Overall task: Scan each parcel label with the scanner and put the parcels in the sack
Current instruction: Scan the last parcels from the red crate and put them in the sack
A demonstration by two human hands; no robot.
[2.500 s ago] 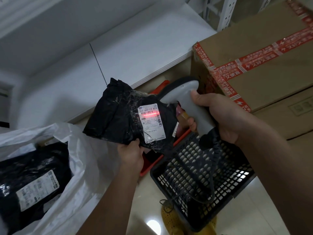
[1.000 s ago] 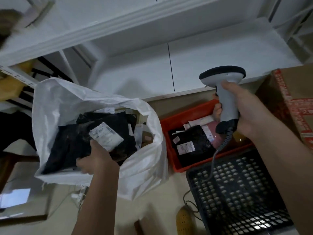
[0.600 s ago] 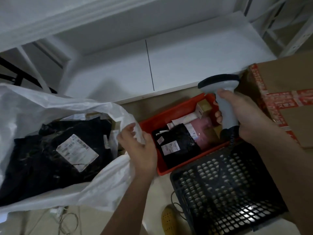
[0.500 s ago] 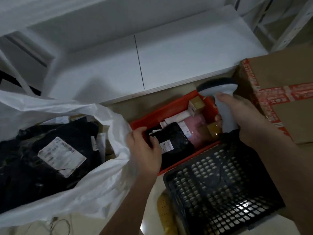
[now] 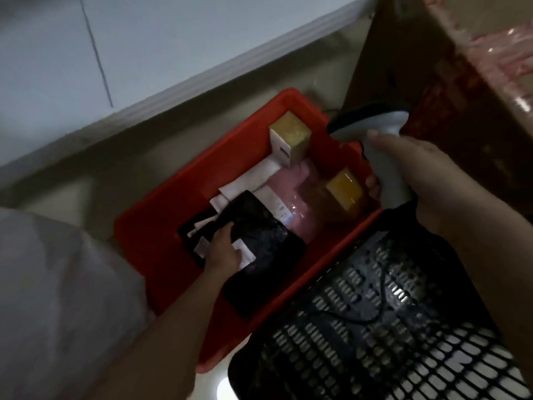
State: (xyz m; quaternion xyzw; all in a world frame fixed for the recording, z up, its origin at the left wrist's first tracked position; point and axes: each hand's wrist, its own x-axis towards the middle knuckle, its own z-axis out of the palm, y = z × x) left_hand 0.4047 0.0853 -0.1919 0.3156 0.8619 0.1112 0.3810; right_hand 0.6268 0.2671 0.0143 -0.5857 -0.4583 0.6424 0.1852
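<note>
Down inside the red plastic crate point(image 5: 161, 246), the left hand point(image 5: 223, 251) rests on a black parcel point(image 5: 265, 255), a flat, glossy, crinkled plastic mailer with a white label point(image 5: 245, 255) half hidden under the hand. Its fingers point(image 5: 225, 229) curl over the parcel's far edge, though blur makes the exact grip hard to tell. Beside it lie a pink soft-wrapped parcel point(image 5: 300, 203) and two small yellowish boxes point(image 5: 290, 138), edges smeared by motion. The right hand point(image 5: 418, 174) grips the scanner point(image 5: 375, 140) by its smooth grey handle, fingers wrapped round it, dark head above the crate's right rim. A black perforated basket point(image 5: 389, 342) sits nearer, cut off below. The white sack point(image 5: 57, 298) bulges at lower left, its mouth out of view.
</note>
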